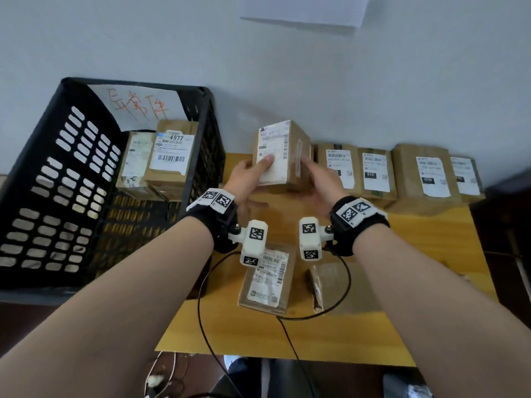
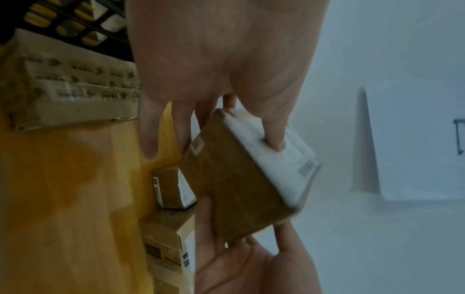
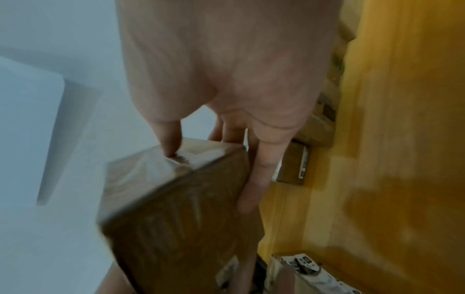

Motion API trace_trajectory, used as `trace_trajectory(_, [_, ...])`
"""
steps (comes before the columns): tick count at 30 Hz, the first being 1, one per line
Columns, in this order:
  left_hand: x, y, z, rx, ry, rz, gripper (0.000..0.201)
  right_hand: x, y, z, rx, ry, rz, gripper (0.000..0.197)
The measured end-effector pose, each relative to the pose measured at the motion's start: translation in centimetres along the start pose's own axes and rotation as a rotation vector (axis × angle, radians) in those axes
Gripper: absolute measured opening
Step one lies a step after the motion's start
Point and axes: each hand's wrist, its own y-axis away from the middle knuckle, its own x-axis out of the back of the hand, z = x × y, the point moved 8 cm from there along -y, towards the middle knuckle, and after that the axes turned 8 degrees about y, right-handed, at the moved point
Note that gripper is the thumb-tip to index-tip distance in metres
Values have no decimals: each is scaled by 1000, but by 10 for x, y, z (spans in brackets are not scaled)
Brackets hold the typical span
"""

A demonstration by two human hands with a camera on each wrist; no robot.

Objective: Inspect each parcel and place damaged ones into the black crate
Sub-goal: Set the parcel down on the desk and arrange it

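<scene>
A brown cardboard parcel (image 1: 283, 156) with a white shipping label is held up above the yellow table (image 1: 425, 271), tilted. My left hand (image 1: 253, 175) grips its left side, thumb pressed on the label. My right hand (image 1: 317, 179) grips its right side. In the left wrist view the same parcel (image 2: 241, 191) sits between thumb and fingers; in the right wrist view the parcel (image 3: 181, 214) is blurred. The black crate (image 1: 54, 173) stands to the left and holds two labelled parcels (image 1: 169, 159).
Several labelled parcels (image 1: 376, 173) line the wall at the table's back right. Another parcel (image 1: 265, 280) and a clear plastic packet (image 1: 324, 282) lie near the front, under my wrists. A black cable (image 1: 287, 337) runs over the table's front edge.
</scene>
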Motion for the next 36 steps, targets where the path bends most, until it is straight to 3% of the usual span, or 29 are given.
trace_trajectory(4, [-9,-30,0,17,120,52,64,-3,-40,-8,43,141,39,25])
trace_trajectory(9, [1,-79,-3,12,88,263,62,-14,-85,-19,137,492,-47,31])
trace_trajectory(14, [0,-124,-4,-11,-60,407,52,-20,-130,-1,-47,443,-115,41])
trace_trajectory(16, [6,-140,-11,16,-125,453,51,-21,-140,2,-83,439,-121,35])
trace_trajectory(19, [7,-159,-30,101,-179,443,49,-19,-145,2,-113,483,-136,24])
trace_trajectory(26, [-7,-170,-43,139,-234,400,52,10,-160,-10,-5,647,-28,30])
trace_trajectory(30, [-8,-169,-40,153,-269,368,51,18,-159,-6,-38,574,-10,28])
trace_trajectory(33, [-4,-162,-31,127,-299,363,41,17,-153,-5,-82,534,-25,26])
trace_trajectory(36, [7,-144,-10,40,-361,457,46,6,-140,3,-157,548,-110,21])
